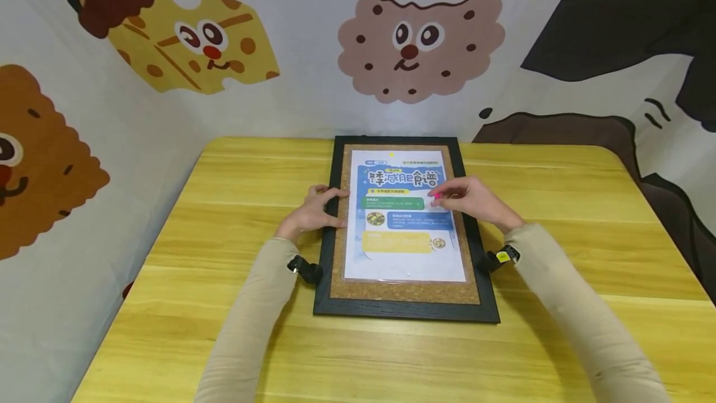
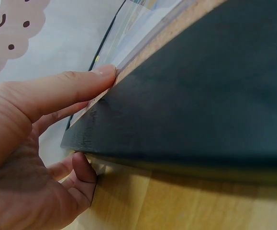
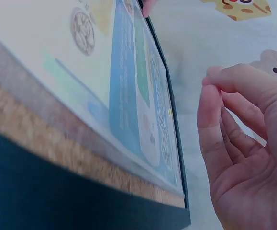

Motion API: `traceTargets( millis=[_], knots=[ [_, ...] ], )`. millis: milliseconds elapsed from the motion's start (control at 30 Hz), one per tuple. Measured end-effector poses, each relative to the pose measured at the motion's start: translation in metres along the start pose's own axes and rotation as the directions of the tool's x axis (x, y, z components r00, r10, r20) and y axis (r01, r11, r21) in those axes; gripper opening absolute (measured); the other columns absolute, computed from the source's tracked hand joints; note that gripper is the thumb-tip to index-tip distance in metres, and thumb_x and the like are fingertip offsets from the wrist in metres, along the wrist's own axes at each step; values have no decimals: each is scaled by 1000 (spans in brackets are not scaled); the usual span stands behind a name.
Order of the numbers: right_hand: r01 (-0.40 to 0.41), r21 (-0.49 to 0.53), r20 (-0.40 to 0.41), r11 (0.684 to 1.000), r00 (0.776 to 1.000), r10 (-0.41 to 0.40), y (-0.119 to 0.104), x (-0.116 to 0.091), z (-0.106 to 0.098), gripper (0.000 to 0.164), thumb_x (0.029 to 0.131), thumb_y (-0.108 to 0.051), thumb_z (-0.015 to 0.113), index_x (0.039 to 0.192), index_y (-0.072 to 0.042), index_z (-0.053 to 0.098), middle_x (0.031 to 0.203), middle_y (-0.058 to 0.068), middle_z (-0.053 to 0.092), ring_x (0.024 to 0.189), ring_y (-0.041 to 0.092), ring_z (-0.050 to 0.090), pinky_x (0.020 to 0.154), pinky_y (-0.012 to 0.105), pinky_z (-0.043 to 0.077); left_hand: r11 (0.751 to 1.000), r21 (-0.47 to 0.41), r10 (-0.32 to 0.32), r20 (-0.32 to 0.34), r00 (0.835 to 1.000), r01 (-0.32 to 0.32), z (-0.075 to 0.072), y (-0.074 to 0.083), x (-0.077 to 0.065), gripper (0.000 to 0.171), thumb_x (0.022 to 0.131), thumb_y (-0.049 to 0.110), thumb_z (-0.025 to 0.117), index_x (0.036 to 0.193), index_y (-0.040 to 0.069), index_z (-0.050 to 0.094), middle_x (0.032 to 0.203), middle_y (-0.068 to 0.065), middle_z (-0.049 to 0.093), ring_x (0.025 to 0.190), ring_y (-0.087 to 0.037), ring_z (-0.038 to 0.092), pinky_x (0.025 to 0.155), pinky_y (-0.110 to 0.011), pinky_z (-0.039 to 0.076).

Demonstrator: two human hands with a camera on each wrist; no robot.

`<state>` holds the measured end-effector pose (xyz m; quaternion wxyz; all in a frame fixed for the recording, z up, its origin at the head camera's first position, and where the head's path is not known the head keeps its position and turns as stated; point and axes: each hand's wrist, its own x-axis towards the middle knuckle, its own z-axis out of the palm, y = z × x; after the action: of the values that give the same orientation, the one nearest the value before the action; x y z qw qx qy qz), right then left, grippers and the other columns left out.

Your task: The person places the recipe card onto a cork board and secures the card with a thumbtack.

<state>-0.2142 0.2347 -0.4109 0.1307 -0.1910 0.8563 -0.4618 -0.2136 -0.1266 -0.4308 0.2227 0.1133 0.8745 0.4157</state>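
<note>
A colourful printed sheet point(image 1: 405, 266) lies on a cork board point(image 1: 405, 291) with a black frame point(image 1: 405, 310). My right hand point(image 1: 475, 199) pinches a small pink push pin point(image 1: 437, 195) between thumb and forefinger, over the right part of the sheet. In the right wrist view the fingertips of the right hand point(image 3: 238, 143) meet and hide the pin. My left hand point(image 1: 313, 210) rests on the frame's left side, thumb and forefinger reaching the cork margin. The left wrist view shows the left hand point(image 2: 38, 120) with its other fingers curled low beside the frame.
A yellow pin point(image 1: 391, 155) sits at the sheet's top edge. The board lies on a wooden table point(image 1: 252, 204), near its back edge. Behind stands a cloth backdrop point(image 1: 302, 104) with cartoon biscuits and cheese. Black cameras are strapped to both wrists, close beside the frame.
</note>
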Motion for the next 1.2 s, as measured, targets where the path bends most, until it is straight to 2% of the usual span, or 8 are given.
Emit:
traceTargets(
  millis=[267,467,567,733,1000,1200],
  knots=[
    [35,-14,3,999,999,-35,-10,9,9,25,91,-5,65,114,5,68,107,18,63,85,25,57,71,31,52,1000,3,2,4,1000,-2,-1,1,0,69,83,17,78,144,15,46,153,-23,0,139,-43,11,106,-59,21],
    [55,0,19,999,998,-55,-13,19,18,24,91,-8,66,113,1,70,114,16,62,91,28,55,74,31,50,1000,4,3,5,1000,-3,-2,2,-1,69,83,16,78,144,15,45,153,-23,0,138,-43,11,106,-59,22],
    [64,-5,31,998,997,-64,-13,24,24,23,91,-10,68,112,-1,72,111,13,64,92,26,54,76,31,47,1000,10,12,6,1000,-12,-2,2,-1,69,83,17,77,144,14,45,153,-25,1,138,-43,12,105,-60,22],
    [62,-14,50,998,997,-61,-15,31,35,22,91,-11,67,111,-5,73,105,9,66,91,24,54,77,36,44,1000,12,19,7,1000,-19,-1,2,-2,68,83,17,77,144,12,45,152,-25,2,138,-44,12,105,-60,22],
    [111,-35,60,993,992,-109,-16,41,51,21,91,-7,66,110,-3,73,103,9,68,87,22,57,73,32,45,1000,12,-2,2,1000,2,0,1,0,69,83,16,77,144,15,46,153,-23,1,138,-43,12,106,-59,22],
    [95,-20,90,995,992,-93,-25,50,61,23,92,-5,64,113,-1,71,106,12,68,86,24,56,72,32,44,1000,9,-4,0,1000,4,0,0,2,69,82,16,78,143,15,47,153,-23,2,139,-42,13,106,-58,21]
  ],
)
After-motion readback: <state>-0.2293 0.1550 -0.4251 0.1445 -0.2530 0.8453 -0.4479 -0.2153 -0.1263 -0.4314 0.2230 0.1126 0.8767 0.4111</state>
